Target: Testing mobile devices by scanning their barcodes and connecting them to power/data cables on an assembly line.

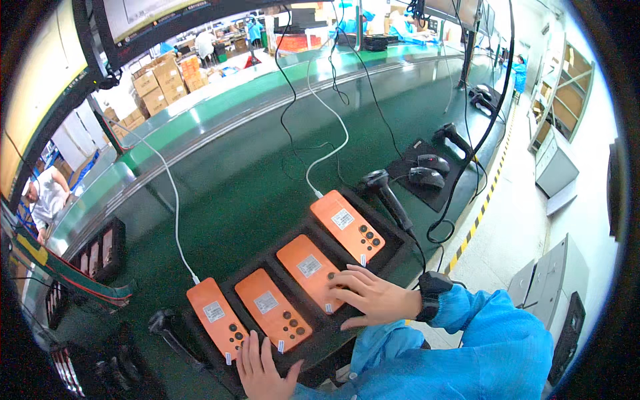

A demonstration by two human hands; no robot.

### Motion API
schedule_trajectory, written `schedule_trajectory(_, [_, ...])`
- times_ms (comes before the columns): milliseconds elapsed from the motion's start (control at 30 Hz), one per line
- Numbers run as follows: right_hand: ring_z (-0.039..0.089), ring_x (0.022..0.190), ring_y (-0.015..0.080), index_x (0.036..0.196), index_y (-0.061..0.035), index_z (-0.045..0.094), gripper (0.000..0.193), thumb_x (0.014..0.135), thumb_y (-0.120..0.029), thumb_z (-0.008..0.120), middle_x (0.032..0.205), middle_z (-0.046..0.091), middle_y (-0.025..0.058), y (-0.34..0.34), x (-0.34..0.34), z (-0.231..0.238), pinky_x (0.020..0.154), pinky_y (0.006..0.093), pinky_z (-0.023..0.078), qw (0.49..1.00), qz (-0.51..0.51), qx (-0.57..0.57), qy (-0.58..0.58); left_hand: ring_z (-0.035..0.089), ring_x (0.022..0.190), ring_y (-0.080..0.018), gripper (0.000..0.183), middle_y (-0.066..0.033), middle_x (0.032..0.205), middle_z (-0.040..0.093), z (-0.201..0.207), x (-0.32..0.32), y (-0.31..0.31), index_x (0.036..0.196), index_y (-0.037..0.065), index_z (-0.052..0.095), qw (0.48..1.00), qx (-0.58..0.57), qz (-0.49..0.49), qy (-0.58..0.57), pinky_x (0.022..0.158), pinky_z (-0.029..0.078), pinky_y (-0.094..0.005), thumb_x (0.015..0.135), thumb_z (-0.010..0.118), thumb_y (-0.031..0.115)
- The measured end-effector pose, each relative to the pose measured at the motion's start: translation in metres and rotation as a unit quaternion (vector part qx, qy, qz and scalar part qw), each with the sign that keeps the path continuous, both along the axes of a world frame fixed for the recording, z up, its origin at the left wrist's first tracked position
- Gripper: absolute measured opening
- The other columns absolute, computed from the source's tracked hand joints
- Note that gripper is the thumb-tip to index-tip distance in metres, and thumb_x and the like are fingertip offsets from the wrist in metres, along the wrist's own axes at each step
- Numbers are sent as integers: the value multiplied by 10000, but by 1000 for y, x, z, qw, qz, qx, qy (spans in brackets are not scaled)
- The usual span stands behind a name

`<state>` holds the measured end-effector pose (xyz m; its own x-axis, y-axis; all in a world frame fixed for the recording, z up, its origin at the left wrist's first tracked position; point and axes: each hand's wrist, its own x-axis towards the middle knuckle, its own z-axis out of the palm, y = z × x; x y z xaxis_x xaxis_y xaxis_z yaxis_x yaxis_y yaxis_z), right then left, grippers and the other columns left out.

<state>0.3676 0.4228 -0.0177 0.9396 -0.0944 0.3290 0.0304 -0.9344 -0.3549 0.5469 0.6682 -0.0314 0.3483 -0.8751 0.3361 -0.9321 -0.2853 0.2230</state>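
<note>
Several orange smartphones lie back-up in a row in a black foam tray (393, 263), each with a white label. My left hand (263, 370) has its fingers stretched out, the tips at the lower end of the leftmost phone (208, 293). My right hand (380, 300) is spread, palm down, over the camera end of the third phone (300, 250), partly hiding its lenses. Between them lies the second phone (257, 283), its lenses uncovered. White cables run into the top ends of the leftmost phone and the rightmost phone (333, 207). Neither hand grips anything.
A barcode scanner (390, 200) stands right of the tray, another scanner (175, 340) left of it. Two black mice (427, 170) rest on a dark mat. Cables hang over the green bench (227, 193). Monitors (147, 23) are overhead; a person in white (48, 200) is far left.
</note>
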Motion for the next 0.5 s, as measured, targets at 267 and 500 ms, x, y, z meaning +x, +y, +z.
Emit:
schedule_trajectory(267, [443,1234,327,1232,-54,494,635,774,-433,717,1202,498,147,-4,33,-16,1082,489,328,997,-17,-30,-68,466,1248,-373,586,-194,1406,449,2,25,-15,1277,33,504,997,33,39,-60,1030,365,-478,846,647,404])
schedule_trajectory(500, [418,1251,365,1220,-93,517,685,649,-317,821,1248,488,139,-20,43,-3,1048,479,350,998,-51,-35,-33,574,1153,-308,664,-141,1390,496,-8,35,-37,1242,77,548,998,-42,29,-33,919,484,-384,731,750,451])
